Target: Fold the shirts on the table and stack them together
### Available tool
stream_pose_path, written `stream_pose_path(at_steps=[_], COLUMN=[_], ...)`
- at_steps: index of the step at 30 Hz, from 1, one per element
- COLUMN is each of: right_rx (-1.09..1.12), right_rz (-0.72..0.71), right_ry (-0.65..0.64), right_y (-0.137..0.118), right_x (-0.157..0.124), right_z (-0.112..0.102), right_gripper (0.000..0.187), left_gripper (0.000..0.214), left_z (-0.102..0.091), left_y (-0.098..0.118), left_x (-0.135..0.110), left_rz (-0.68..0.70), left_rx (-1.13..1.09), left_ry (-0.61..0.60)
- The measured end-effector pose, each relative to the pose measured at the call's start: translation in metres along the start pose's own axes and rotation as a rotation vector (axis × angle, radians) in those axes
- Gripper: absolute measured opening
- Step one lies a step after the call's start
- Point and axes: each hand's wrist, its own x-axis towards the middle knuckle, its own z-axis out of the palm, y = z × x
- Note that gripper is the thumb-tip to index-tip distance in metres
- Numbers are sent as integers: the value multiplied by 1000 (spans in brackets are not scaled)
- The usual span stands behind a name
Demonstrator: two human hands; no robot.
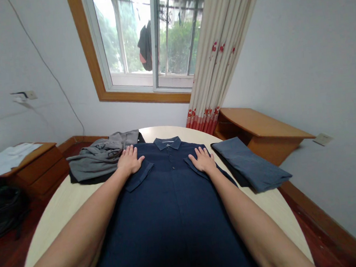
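A navy polo shirt (172,201) lies front side up on a round pale table (276,208), collar away from me, both short sleeves folded in over the chest. My left hand (129,160) rests flat on the left shoulder, fingers stretched out. My right hand (203,159) lies flat on the right shoulder, fingers spread. Neither hand holds anything.
A crumpled grey garment (100,157) lies at the table's far left. A folded slate-blue garment (250,163) lies at the right. A wooden side table (259,127) stands right, a wooden cabinet (36,166) left, a dark bag (3,211) on the floor, a window and curtain (217,50) behind.
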Motion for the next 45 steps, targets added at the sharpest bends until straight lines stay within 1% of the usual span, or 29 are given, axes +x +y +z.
stream_pose_path(at_steps=[3,6,8,10,12,14,17,19,21,23,25,27,29,31,34,37,39,41,43,45], right_rx=[1,-5,-8,-3,-4,-17,-41,-55,-63,-61,-45,-21,1,14,8,-22,-41,-65,-94,-103], right_rz=[11,20,-28,-87,-112,-102,-48,-7,14,-18,-97,-175,-210,-207,-164,-105,-85,-77,-72,-77], right_ry=[-15,38,86,92,73,57,53,67,88,109,109,79,32,2,3,17,27,32,43,103], right_y=[-2,-8,-11,-10,-5,6,26,37,41,37,29,19,14,16,30,45,49,46,38,26], right_x=[-4,-18,-35,-54,-73,-90,-110,-122,-135,-148,-161,-173,-184,-192,-202,-209,-212,-212,-210,-203], right_z=[-4,-10,-12,-13,-11,-8,-7,-8,-10,-12,-13,-11,-8,-4,-1,-1,-5,-11,-21,-32], right_gripper=[77,73,71,70,70,69,67,68,68,68,69,69,70,70,70,70,69,67,63,57], left_gripper=[77,72,70,70,71,71,72,72,72,72,72,73,74,74,75,74,72,68,60,53], left_z=[-4,-15,-24,-29,-30,-28,-25,-25,-25,-25,-25,-25,-27,-29,-32,-34,-35,-39,-44,-50], left_y=[3,15,28,42,52,55,50,44,39,35,33,30,25,19,10,5,4,5,6,11], left_x=[0,-12,-30,-54,-82,-109,-142,-160,-175,-189,-202,-214,-226,-236,-248,-255,-257,-256,-252,-243], left_rz=[-17,5,59,126,181,197,172,153,140,133,128,113,93,83,76,67,64,59,57,56], left_rx=[14,32,11,-38,-92,-118,-114,-112,-119,-137,-155,-159,-150,-142,-144,-154,-165,-172,-159,-130], left_ry=[0,32,87,109,77,17,-54,-72,-73,-64,-53,-46,-54,-71,-104,-109,-98,-81,-51,12])
